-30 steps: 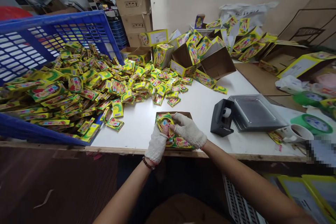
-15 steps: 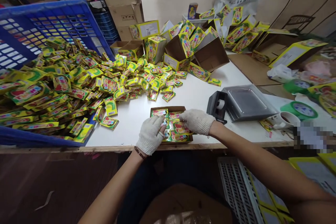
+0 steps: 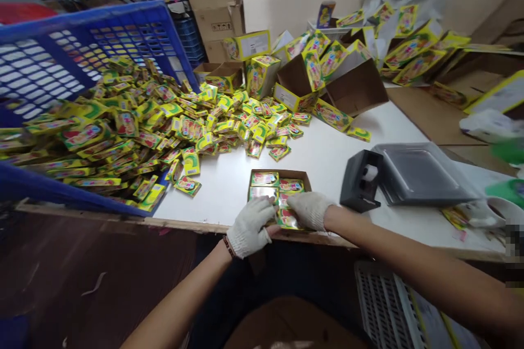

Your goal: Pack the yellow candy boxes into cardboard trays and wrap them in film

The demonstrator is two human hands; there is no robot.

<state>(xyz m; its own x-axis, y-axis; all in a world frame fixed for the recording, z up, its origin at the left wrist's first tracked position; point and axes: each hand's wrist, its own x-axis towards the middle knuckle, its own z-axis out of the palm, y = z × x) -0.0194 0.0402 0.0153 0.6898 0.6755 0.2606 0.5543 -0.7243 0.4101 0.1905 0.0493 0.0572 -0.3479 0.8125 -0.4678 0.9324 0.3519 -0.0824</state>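
**Both my hands on the packets in the small box**

The small brown box point(image 3: 279, 172) stands on the white table point(image 3: 323, 155), close to the near edge and directly in front of me. Inside it, flat yellow-green packets point(image 3: 265, 178) lie side by side in rows. The far row is uncovered and I can see it well. The near row is mostly under my gloves.

My left hand point(image 3: 250, 226) comes from the table edge onto the near left part of the box. Its fingers point(image 3: 266, 208) are bent and close together, and they rest on top of the packets there. My right hand point(image 3: 311, 210) comes in from the right side, and its fingers point(image 3: 295, 205) point to the left and touch the packets in the near right part. The tips of both hands almost meet over the middle of the near row. The picture is a little blurred, so I cannot tell if any finger pinches a packet or only presses on it.

To the left, a big pile of loose packets point(image 3: 164, 120) spreads out of a tilted blue crate point(image 3: 82, 43) onto the table and ends near the box, but does not touch it. Just to the right of my right hand stands a black tape dispenser point(image 3: 360, 180), and beside it lies a grey tray point(image 3: 417, 172). Open cartons point(image 3: 356, 87) lie farther back.
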